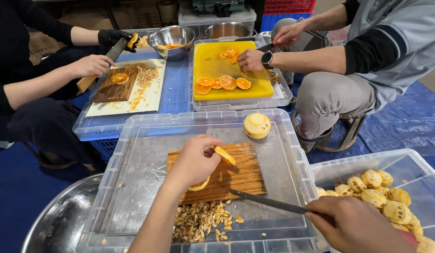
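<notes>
orange fruit everywhere in this one. only the head view to go on, looking down at an upturned clear plastic bin lid [133,187] used as a worktop in the lower middle of the frame

left hand [194,161] is curled down over a piece of orange fruit [220,154] on the wooden cutting board [241,175], fingers grasping it, with another bit of fruit showing under the palm. right hand [355,225], bottom right, is clenched round the handle of a long knife [269,202], the blade lying low across the board's lower right corner, tip pointing toward the fruit but apart from it

progress-wise, my read: there's a decent pile of seeds [198,222] just below the board, so a fair bit of cutting looks done. one peeled whole fruit [257,125] sits above the board near the lid's upper edge, uncut. right edge of the frame has a clear tub [348,164] with a heap of peeled fruits [386,199] in it, so plenty seems left to go

upper part of the frame, two other people: one on the left with a cleaver and a gloved hand over a small wooden board [115,86], one on the right slicing on a yellow cutting board [229,70] with several orange halves lying cut side up. steel bowl [172,40] between them holds some pieces, and a big steel basin [63,220] is at lower left
</notes>
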